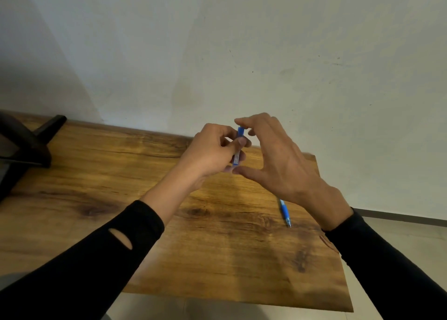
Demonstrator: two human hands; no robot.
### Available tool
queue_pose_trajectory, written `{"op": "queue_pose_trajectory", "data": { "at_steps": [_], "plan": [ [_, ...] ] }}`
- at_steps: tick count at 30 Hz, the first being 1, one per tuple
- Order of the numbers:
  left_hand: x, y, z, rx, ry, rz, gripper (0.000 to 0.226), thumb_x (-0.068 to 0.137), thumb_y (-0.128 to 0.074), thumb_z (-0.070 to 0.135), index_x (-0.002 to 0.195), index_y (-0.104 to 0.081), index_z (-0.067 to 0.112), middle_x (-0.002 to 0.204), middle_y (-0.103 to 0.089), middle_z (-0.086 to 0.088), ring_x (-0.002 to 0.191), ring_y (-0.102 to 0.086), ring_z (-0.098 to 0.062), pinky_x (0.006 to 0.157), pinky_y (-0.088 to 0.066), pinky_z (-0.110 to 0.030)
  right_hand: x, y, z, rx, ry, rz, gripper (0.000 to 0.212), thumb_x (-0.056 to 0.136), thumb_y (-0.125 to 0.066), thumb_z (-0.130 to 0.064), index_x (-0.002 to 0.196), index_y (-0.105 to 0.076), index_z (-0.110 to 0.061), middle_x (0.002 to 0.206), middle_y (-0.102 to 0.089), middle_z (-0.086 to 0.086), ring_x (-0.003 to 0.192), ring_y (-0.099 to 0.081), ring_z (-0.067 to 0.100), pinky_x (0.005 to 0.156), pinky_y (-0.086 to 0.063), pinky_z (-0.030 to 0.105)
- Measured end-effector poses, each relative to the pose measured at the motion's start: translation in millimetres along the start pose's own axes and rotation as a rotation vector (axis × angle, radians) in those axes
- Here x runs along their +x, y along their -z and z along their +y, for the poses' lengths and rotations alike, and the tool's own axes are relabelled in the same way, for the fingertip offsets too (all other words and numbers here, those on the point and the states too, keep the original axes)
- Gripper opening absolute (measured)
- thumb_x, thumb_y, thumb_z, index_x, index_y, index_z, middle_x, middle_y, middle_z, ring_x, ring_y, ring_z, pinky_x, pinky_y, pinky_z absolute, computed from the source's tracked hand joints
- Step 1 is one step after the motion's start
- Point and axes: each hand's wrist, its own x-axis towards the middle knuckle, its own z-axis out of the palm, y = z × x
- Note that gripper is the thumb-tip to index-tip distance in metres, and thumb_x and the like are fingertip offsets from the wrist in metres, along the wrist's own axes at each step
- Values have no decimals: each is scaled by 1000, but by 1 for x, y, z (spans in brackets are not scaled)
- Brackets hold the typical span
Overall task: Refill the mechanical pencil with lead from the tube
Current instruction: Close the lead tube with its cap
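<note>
At about nine o'clock, far to the side, a dark chair (pixel 23 140) pokes in over the edge of the wooden table (pixel 101 174). Next comes a black sleeve (pixel 79 264) with a small hole in it, coming up from seven o'clock toward the middle. At its end is the left hand (pixel 212 154), a little above the middle of the picture. This hand is closed around the lead tube (pixel 238 148), with the thumb and fingers wrapped on its middle. The tube stands almost upright in the air above the table, with its blue cap at the top and a clear, pale part lower down. Just beside it, at about one o'clock from the middle, is the right hand (pixel 283 160). Its fingers are spread and bent. The tip of the first finger touches the blue cap from above, and the thumb reaches in under the bottom of the tube. I cannot tell if this hand is gripping the cap or only touching it. Under the right wrist, at about four o'clock, the blue pencil (pixel 285 213) lies flat on the table, partly hidden by the hand, its point toward the near edge. The other black sleeve (pixel 387 266) runs off to five o'clock. A pale wall (pixel 217 41) fills the top.
</note>
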Motion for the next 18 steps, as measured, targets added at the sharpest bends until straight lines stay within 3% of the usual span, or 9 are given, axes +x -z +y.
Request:
{"op": "queue_pose_trajectory", "data": {
  "at_steps": [4, 7, 10, 12, 15, 18],
  "plan": [
    [-3, -6, -1, -20, 31, -29, 14, 106, -68, 27, 97, -77, 22, 82, -81, -2, 69, -79, -3, 73, -69, -29, -2, 4, -5, -178, 76, 77, 77, 80, -77, -39, 147, -43, -21, 127, -64, 1, 114, -54, 24, 89, -48, 40],
    [-3, -8, 0, -106, 66, -18, 17, 107, -67, 22, 92, -74, 16, 74, -79, -3, 64, -77, -7, 65, -69, -31, -2, 7, -7, -305, 121, -22, 86, 77, -78, -54, 149, -43, -23, 128, -63, 0, 109, -53, 23, 85, -46, 41],
    [-3, -11, 1, -104, 92, -7, 13, 106, -67, 20, 98, -73, 13, 76, -79, -2, 61, -77, -6, 59, -65, -24, -6, 4, -4, -311, 116, -44, 85, 75, -86, -48, 145, -46, -23, 129, -64, -1, 109, -54, 23, 83, -42, 38],
    [-3, -14, -1, -54, 101, -2, 14, 107, -66, 23, 107, -74, 11, 81, -80, -3, 67, -79, -7, 63, -67, -26, -7, 2, 1, -208, 66, -44, 81, 76, -85, -48, 143, -45, -26, 132, -63, -4, 111, -52, 20, 85, -39, 37],
    [0, -18, -10, 368, 33, -10, 26, 110, -60, 33, 110, -77, 14, 94, -83, -5, 84, -81, -20, 80, -68, -39, -13, -8, 13, -184, 5, -126, 83, 73, -86, -52, 141, -41, -31, 131, -62, -8, 113, -48, 18, 89, -40, 41],
    [-2, -19, -26, 766, -77, 47, 26, 108, -58, 41, 115, -76, 24, 102, -79, 7, 83, -71, -10, 75, -56, -34, -24, -27, 28, -257, -33, -257, 90, 70, -90, -51, 142, -38, -36, 136, -64, -11, 118, -45, 19, 88, -30, 39]
  ]
}}
